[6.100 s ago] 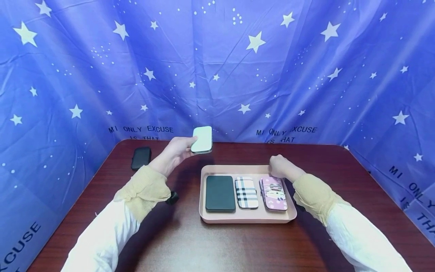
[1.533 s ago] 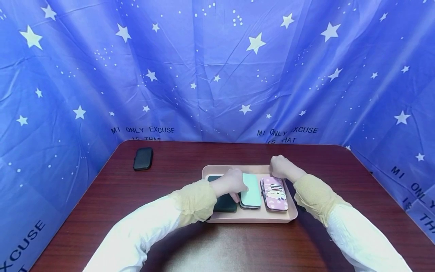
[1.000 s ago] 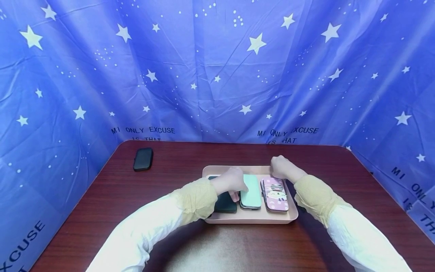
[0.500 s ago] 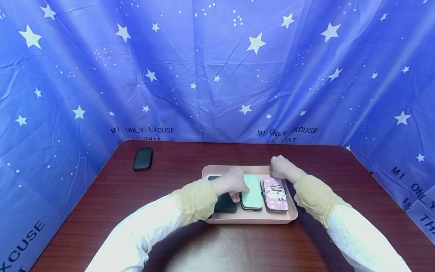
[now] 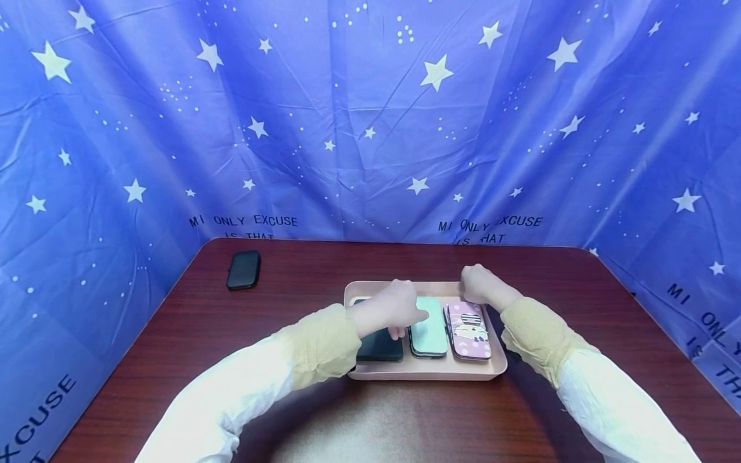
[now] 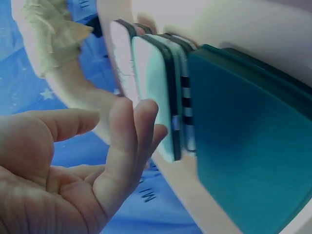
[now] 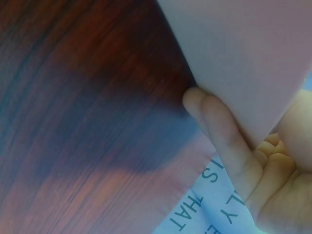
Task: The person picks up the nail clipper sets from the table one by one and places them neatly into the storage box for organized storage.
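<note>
My left hand (image 5: 399, 305) hovers at the mint-green flat case (image 5: 434, 339), and its thumb overlaps that case in the head view. The left wrist view shows its fingers (image 6: 124, 146) and thumb apart with nothing between them. The mint case lies on top of a plaid case (image 6: 187, 92), which it hides in the head view. To its left lies a larger dark green case (image 5: 383, 348), partly covered by my hand and wrist; to its right, a pink patterned case (image 5: 471, 348). My right hand (image 5: 479, 284) grips the back right corner of the pale pink tray (image 5: 428, 373).
A small black case (image 5: 244, 270) lies at the back left of the dark red wooden table (image 5: 579, 321). Blue star-printed cloth (image 5: 370, 167) hangs behind the table and along both sides.
The mint case has come down from the air behind the tray onto the plaid case. My left hand has since let go and risen slightly; my right hand keeps its grip on the tray.
</note>
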{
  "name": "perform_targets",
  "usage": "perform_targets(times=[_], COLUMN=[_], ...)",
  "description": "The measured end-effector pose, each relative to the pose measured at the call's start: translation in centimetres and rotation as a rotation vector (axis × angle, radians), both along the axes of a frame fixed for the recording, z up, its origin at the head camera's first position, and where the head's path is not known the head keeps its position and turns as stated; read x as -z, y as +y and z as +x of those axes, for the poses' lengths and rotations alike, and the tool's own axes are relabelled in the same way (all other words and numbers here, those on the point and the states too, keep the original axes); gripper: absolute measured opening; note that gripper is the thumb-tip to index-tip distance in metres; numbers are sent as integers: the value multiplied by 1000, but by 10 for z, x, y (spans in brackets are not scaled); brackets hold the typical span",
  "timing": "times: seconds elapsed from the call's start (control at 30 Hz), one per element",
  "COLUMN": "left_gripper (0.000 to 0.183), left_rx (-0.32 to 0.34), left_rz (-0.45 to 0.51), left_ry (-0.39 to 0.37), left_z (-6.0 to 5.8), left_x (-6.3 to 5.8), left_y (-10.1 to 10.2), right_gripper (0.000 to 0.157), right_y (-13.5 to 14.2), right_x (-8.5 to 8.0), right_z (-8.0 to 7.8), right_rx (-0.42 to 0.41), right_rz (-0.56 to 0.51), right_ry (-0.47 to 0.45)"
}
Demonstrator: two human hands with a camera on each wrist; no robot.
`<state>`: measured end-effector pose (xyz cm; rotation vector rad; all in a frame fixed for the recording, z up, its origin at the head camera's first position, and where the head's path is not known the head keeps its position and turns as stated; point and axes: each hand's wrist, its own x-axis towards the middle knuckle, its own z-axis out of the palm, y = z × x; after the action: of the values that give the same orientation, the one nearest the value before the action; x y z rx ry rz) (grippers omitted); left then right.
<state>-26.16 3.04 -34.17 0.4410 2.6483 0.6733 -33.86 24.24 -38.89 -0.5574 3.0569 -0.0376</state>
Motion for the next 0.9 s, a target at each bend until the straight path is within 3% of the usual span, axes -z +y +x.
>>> perform_targets(times=[0.13,0.3,0.57,0.73,0.9], left_gripper=[32,37,32,46,61], left_rx=[32,51,73,89,114], left_rz=[30,133,282,310,293], left_ry=[157,378,518,634,742], left_z=[4,5,12,16,16], left_x=[-12,-26,-43,-50,-49], left_y=[-5,-13,-26,-37,-46], right_gripper=[18,16,13,15,18], right_y=[0,0,0,-1,-1], right_x=[0,1,1,1,1], right_z=[-1,-1,-2,-2,-1], right_rx=[5,8,28,21,22], right_rz=[-5,-8,0,5,-1], right_ry=[-4,-3,-27,-23,-28])
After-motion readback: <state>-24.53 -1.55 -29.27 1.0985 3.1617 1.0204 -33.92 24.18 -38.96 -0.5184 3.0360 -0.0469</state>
